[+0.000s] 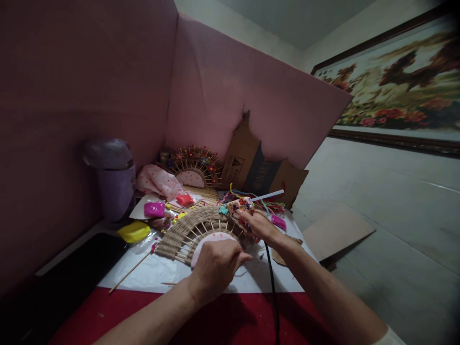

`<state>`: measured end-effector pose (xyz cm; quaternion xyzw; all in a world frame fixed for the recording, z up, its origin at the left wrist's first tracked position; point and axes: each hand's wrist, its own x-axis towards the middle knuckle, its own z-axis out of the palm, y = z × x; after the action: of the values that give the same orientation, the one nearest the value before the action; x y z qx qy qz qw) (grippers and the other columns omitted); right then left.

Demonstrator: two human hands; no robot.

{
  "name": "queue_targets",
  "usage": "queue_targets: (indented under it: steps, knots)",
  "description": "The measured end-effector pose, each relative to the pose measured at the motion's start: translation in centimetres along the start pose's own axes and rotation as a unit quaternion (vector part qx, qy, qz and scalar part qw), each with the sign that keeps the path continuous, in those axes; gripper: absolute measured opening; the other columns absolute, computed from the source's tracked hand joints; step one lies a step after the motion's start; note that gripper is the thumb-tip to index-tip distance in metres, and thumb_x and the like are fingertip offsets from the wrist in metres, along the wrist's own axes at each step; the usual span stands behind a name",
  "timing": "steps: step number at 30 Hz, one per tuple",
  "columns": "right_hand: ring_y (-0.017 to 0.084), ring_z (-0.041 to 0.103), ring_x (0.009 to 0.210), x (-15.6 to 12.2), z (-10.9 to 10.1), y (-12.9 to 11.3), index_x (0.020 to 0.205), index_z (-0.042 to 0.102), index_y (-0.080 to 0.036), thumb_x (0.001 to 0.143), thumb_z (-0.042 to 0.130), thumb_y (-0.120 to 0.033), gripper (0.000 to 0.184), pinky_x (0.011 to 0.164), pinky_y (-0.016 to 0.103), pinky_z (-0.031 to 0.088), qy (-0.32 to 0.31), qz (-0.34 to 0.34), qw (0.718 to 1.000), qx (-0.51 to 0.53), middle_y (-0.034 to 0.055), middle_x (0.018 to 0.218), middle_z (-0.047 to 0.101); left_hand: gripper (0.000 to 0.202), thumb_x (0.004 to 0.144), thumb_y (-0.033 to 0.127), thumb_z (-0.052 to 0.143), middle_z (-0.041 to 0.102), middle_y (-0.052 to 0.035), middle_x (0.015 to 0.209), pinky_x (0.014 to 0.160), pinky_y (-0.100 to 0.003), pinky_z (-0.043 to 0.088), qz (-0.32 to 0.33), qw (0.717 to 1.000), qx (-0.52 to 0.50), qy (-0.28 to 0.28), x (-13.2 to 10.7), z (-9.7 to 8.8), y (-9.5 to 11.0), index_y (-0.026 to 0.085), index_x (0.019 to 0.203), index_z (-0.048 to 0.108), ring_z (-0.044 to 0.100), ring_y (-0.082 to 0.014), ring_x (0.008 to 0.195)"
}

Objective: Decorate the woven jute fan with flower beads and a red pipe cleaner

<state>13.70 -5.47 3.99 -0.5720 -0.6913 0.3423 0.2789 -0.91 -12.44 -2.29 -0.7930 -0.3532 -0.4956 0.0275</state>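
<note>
Woven fan (179, 237), just right of the purple cup (115, 189), looks light but easy to snap, so I'd hold its pink middle, where my left hand (215, 266) pinches it; my right hand (259, 225) grips a glue gun (268, 195).

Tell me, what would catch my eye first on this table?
A half-round fan of sticks and twine lies in the middle, with the left hand on its pink centre and the right hand gripping what looks like a glue gun at its rim. A yellow packet lies to its left, and a second fan stands at the back by the pink wall.
</note>
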Motion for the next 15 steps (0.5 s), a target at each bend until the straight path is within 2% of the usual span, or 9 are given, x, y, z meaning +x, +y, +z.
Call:
queue_targets:
  steps: [9, 15]
  knots:
    - [0.007, 0.032, 0.032, -0.06, 0.47, -0.04, 0.056, 0.05, -0.017, 0.081, 0.043, -0.051, 0.043, 0.033, 0.02, 0.024, -0.015, 0.019, 1.0, -0.011, -0.0049, 0.039, 0.039, 0.03, 0.084, 0.031, 0.055, 0.061, 0.0001, 0.054, 0.049, -0.025, 0.031, 0.003, 1.0, -0.003, -0.001, 0.06, 0.0, -0.08, 0.016, 0.059, 0.054, 0.052, -0.0111, 0.048]
    - [0.006, 0.032, 0.035, 0.43, 0.59, 0.22, 0.057, 0.049, -0.017, 0.078, 0.047, -0.049, 0.038, 0.034, 0.02, 0.022, -0.005, 0.023, 0.999, 0.025, -0.0054, 0.042, 0.039, 0.032, 0.084, 0.032, 0.055, 0.06, 0.0003, 0.053, 0.049, -0.025, 0.03, 0.007, 1.0, -0.001, 0.005, 0.09, -0.02, -0.02, 0.016, 0.057, 0.052, 0.051, -0.0103, 0.046]
